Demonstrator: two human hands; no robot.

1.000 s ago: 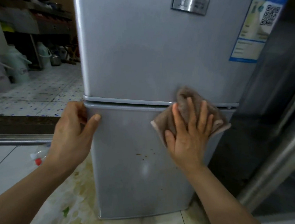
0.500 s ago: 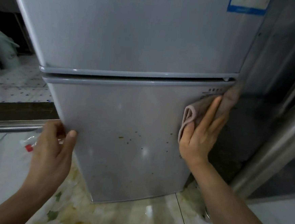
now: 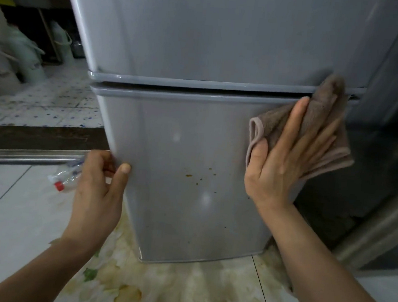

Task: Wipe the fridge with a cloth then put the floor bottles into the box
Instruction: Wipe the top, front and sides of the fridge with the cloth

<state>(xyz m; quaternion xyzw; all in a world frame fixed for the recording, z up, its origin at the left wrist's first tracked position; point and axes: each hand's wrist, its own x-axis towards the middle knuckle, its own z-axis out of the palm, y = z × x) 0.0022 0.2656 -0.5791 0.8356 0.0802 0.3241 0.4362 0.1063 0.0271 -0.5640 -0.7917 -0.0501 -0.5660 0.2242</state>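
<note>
A grey two-door fridge (image 3: 201,43) fills the middle of the view; small brown spots dot its lower door. My right hand (image 3: 285,160) presses a brown cloth (image 3: 324,113) flat against the upper right part of the lower door, fingers straight, the cloth reaching up over the seam between the doors. My left hand (image 3: 100,186) grips the left edge of the lower door, thumb on the front face. A clear plastic bottle with a red cap (image 3: 65,178) lies on the floor to the left, partly hidden behind my left hand.
A metal threshold rail (image 3: 26,156) crosses the floor at left, with a patterned tiled floor beyond. Large pale jugs (image 3: 29,58) stand at the far left. A dark metal frame (image 3: 379,212) rises close to the fridge's right side. A flowered mat (image 3: 182,290) lies under the fridge.
My right hand has carried the cloth from the middle of the door seam to the right side. My left hand has slid down the fridge's left edge. The view has dropped lower.
</note>
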